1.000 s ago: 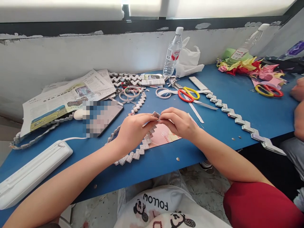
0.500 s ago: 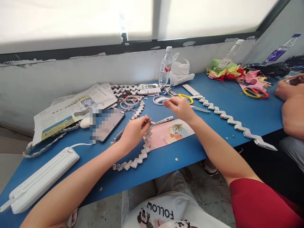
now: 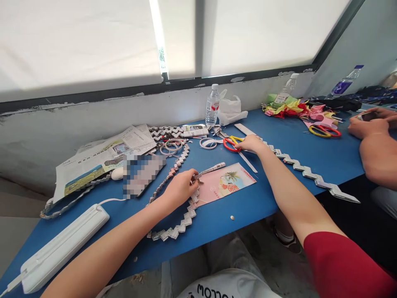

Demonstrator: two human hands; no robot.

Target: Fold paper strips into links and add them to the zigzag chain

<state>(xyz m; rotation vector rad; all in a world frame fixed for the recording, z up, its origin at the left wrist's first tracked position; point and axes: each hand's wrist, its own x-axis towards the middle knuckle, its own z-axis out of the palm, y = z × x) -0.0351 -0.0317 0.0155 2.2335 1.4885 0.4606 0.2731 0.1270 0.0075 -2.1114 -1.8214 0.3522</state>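
My left hand (image 3: 182,186) is closed on the end of a zigzag chain of folded newsprint (image 3: 187,221), which curves down and around on the blue table. A rolled or folded paper strip (image 3: 214,168) sticks out from its fingertips over a pink printed card (image 3: 229,182). Farther forward, my right hand (image 3: 253,144) has its fingers closed at the handles of red-and-yellow scissors (image 3: 232,145); these lie with the blades pointing toward the bottle. Part of the yellow handle is hidden by the fingers. A thin white paper strip (image 3: 248,161) lies under my right wrist.
A second paper chain (image 3: 299,165) runs along the right. Newspapers (image 3: 102,159), a phone (image 3: 144,174) and a white power strip (image 3: 66,248) lie left. A water bottle (image 3: 212,105) stands behind. At right are another person's hands (image 3: 372,124), scissors (image 3: 325,130) and coloured paper (image 3: 294,108).
My right hand has moved right and down onto the scissors and taken hold at the handles. My left hand keeps its grip on the chain. The camera view has tilted upward.
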